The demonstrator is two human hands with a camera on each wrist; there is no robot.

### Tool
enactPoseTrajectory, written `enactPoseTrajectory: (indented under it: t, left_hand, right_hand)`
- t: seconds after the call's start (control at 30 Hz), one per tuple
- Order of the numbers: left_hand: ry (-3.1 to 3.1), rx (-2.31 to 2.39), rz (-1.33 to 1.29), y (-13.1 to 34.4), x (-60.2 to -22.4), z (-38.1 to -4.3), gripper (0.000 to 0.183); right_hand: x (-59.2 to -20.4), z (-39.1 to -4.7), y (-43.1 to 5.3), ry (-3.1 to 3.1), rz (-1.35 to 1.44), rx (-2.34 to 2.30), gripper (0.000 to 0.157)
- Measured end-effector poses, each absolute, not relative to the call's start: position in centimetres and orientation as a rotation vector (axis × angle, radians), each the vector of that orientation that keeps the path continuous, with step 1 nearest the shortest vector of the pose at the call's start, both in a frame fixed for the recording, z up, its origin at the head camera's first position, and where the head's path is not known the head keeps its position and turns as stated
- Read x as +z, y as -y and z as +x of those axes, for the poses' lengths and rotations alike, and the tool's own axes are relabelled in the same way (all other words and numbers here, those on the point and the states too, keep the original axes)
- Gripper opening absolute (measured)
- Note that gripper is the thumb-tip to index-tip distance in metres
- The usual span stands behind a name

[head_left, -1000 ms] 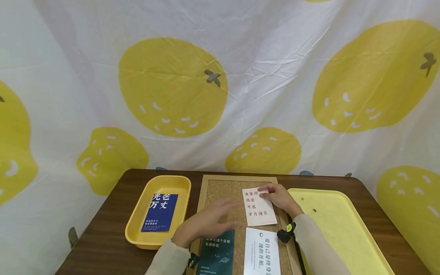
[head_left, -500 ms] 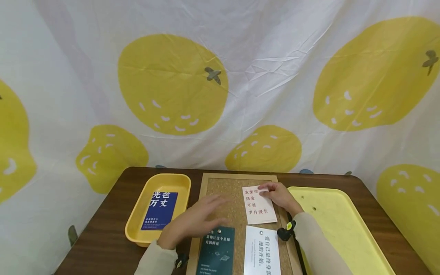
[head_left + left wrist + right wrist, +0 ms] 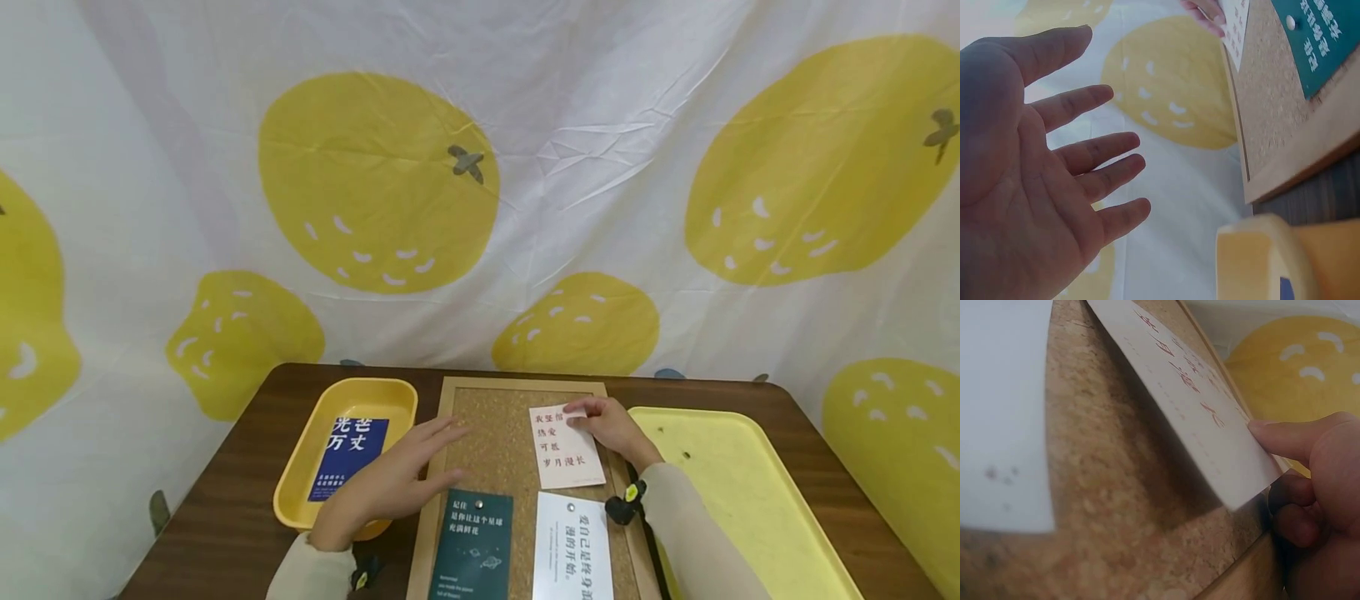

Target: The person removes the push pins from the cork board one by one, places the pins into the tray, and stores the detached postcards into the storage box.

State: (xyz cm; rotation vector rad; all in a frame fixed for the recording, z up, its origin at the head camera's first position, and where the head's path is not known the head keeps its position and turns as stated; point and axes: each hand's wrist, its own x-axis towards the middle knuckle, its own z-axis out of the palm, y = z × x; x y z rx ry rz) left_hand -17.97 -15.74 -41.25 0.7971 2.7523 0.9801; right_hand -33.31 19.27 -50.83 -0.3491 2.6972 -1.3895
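Observation:
My right hand [image 3: 617, 429] pinches a white card with red characters [image 3: 558, 462] by its upper right edge. In the right wrist view, the thumb lies on the card's face and the fingers curl behind; its near edge stands off the cork board [image 3: 1097, 462] and throws a shadow. My left hand [image 3: 390, 479] holds nothing, its fingers spread, between the orange-yellow basin [image 3: 288, 508] and the cork board's left side. Below on the board, a dark green card [image 3: 472, 550] and a white card with grey characters [image 3: 572, 558] each have a round pin at the top.
A blue card [image 3: 348, 458] lies in the basin at the left. A pale yellow tray [image 3: 720, 492] with two small dark specks stands right of the board. All rest on a brown wooden table [image 3: 217, 483], before a lemon-print curtain [image 3: 585, 208].
My left hand has moved left and down, away from the white card with red characters, uncovering the green card's top and pin. My right hand keeps its hold in the same place.

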Motion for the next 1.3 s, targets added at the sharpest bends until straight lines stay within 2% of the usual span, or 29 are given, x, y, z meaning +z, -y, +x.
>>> enactPoseTrajectory:
  t: [0.33,0.57,0.77,1.3]
  left_hand:
    - [-2.807,1.039,0.671,18.2,-40.7,-17.1,0.055]
    - [-2.903,1.019,0.631,20.5,-40.3,-16.6,0.060]
    - [-2.967,1.030,0.605,22.3,-40.3,-16.3,0.056]
    - [-3.020,1.081,0.443,26.6,-42.0,-15.4,0.052]
  right_hand:
    - [-51.1,-33.4,-19.3,-2.703,-0.348,-1.387,0.019]
    - [-51.1,-33.2,-19.3,-2.697,-0.344,-1.391,0.019]
    - [-50.7,-32.9,-19.2,-2.715,-0.349,-1.379,0.020]
    - [-50.6,-32.7,-19.2,-2.721,-0.349,-1.379,0.020]
